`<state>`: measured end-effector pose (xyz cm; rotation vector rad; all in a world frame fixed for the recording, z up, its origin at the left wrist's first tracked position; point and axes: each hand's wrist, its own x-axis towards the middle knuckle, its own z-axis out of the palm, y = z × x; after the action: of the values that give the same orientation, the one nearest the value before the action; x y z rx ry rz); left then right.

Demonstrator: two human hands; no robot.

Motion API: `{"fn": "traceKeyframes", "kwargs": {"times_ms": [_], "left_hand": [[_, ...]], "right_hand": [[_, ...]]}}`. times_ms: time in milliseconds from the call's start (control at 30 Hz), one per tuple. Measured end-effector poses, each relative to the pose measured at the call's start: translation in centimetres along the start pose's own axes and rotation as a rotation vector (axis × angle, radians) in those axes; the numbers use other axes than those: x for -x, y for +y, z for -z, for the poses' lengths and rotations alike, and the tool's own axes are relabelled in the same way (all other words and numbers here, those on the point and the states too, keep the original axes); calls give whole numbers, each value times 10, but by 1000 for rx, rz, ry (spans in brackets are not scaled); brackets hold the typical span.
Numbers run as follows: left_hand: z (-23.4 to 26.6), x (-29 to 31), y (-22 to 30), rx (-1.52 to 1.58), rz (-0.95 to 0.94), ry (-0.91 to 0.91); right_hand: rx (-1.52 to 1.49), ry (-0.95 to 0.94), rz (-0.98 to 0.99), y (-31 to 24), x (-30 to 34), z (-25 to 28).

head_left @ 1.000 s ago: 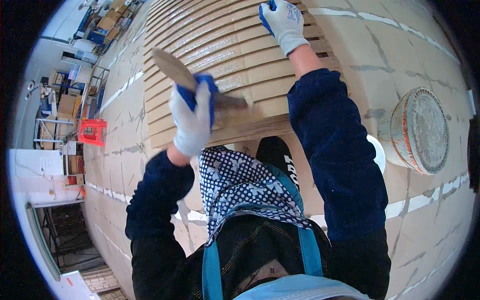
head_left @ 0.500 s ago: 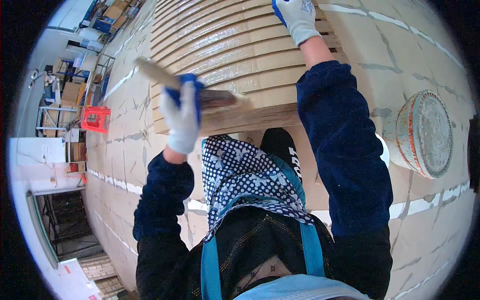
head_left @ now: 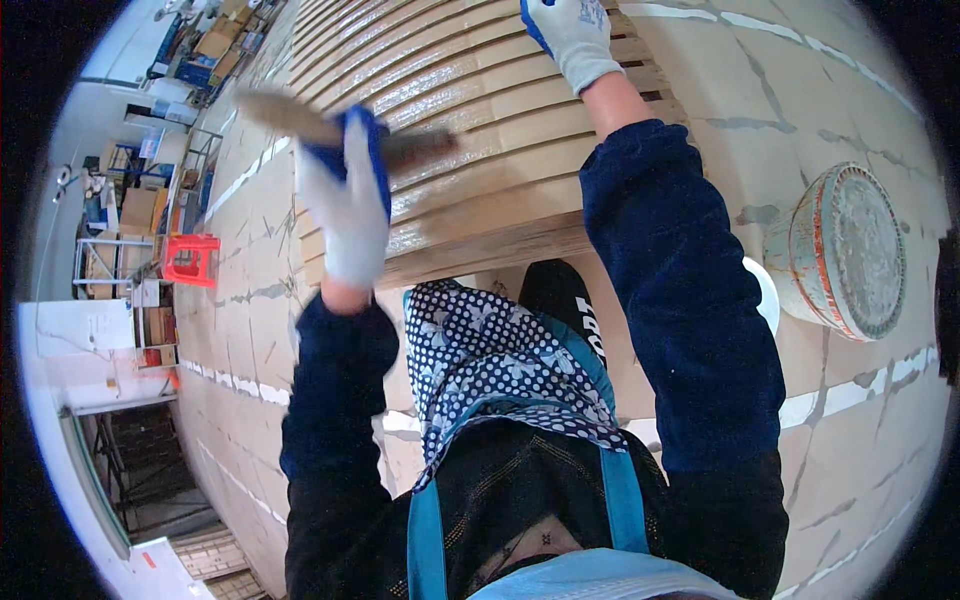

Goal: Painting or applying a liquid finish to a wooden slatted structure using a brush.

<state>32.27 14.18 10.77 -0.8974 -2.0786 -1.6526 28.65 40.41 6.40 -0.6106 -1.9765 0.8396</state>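
My left hand [head_left: 350, 215], in a white glove with blue-coated fingers, is closed around a brush [head_left: 285, 116]. The brush has a pale handle and a darker end, smeared by motion, over the near left of a stack. That stack is of tan boards [head_left: 480, 190], overlapped in steps so that many parallel edges show. A glossy, wet-looking band crosses the boards. My right hand [head_left: 575, 40], gloved alike, is at the far right side of the stack; the picture's top edge cuts off its fingers, so their grip cannot be made out.
A round, stained bucket [head_left: 835, 255] stands on the tiled floor to the right, with a white round thing [head_left: 765, 295] partly behind my right sleeve. A red plastic stool [head_left: 191, 260] is on the left, near shelves with boxes [head_left: 140, 210]. My shoe [head_left: 560, 300] is by the stack's near edge.
My left hand has moved a little up and to the left with the brush. My right hand has shifted slightly left. The view has also shifted a little.
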Motion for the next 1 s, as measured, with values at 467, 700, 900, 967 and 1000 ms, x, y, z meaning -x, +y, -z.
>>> {"fn": "traceKeyframes", "kwargs": {"times_ms": [467, 700, 900, 967, 1000], "left_hand": [[-5, 58, 10, -207, -18, -205], [-40, -95, -30, -290, -307, -54], [-69, -95, -59, -474, -215, -44], [-55, -44, -39, -291, -145, -108], [-48, -20, -28, -174, -99, -136]], "right_hand": [[-47, 43, 45, -5, 1, -1], [-10, -26, -5, -19, 2, -1], [-25, -54, 1, -6, 4, 0], [-47, -112, 13, 5, 4, -4], [-40, -107, 12, 11, 3, -6]]}}
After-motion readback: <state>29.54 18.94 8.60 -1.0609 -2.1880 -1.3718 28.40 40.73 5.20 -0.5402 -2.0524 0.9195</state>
